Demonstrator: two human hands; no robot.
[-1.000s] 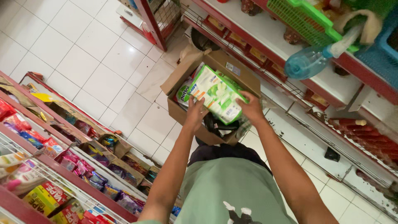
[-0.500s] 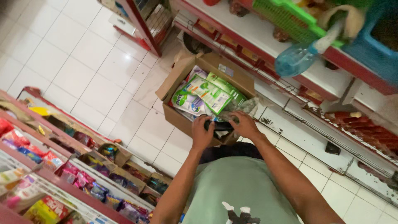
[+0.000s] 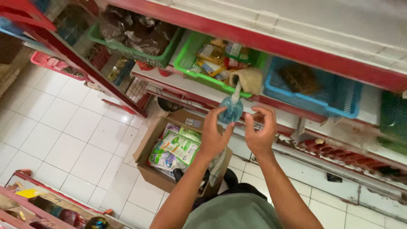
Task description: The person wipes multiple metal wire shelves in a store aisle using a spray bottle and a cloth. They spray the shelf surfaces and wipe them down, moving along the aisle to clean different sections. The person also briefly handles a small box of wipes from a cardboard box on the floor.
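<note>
Blue bottle [image 3: 231, 111] between raised hands (left hand [image 3: 214, 135], right hand [image 3: 259, 131])

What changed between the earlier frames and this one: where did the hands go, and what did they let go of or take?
Both hands rose from the open cardboard box to the shelf edge. The green-and-white packets they held now lie in the box. The left hand now touches the translucent blue spray bottle; the right hand hovers beside it, fingers curled. The box, the white tiled floor and the baskets kept their places.
</note>
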